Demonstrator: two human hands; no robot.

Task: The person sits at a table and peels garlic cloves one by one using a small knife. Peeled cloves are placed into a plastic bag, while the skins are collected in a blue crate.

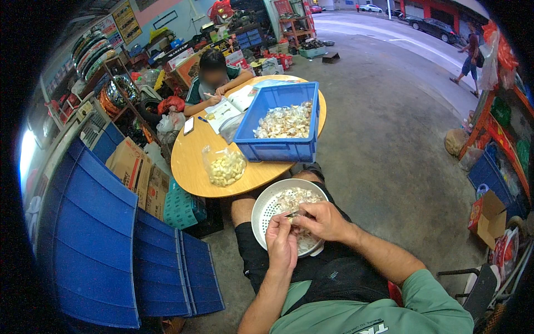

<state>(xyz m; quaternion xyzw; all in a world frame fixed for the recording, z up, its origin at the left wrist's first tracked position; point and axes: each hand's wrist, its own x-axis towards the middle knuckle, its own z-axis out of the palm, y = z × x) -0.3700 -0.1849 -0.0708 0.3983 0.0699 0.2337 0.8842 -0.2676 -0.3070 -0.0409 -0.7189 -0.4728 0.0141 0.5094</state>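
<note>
Over a white colander (257, 214) in my lap, my two hands meet fingertip to fingertip. My left hand (281, 244) pinches a small pale garlic clove (290, 220). Closed against it, my right hand (321, 221) grips a small dark thin tool, perhaps a knife, mostly hidden by the fingers. Papery garlic skins and pieces (296, 197) lie in the colander. On the round wooden table (192, 158) ahead, a clear plastic bag (227, 168) holds peeled cloves. Beside it stands a blue plastic crate (276, 152) with many unpeeled garlic cloves (285, 121).
Across the table a person (214, 78) writes in an open book (225, 114), near a phone (189, 126). Blue panels (94, 234) and cardboard boxes (130, 161) stand to my left. Concrete floor (384, 128) stretches right, toward an open carton (486, 218) and a passer-by (471, 58).
</note>
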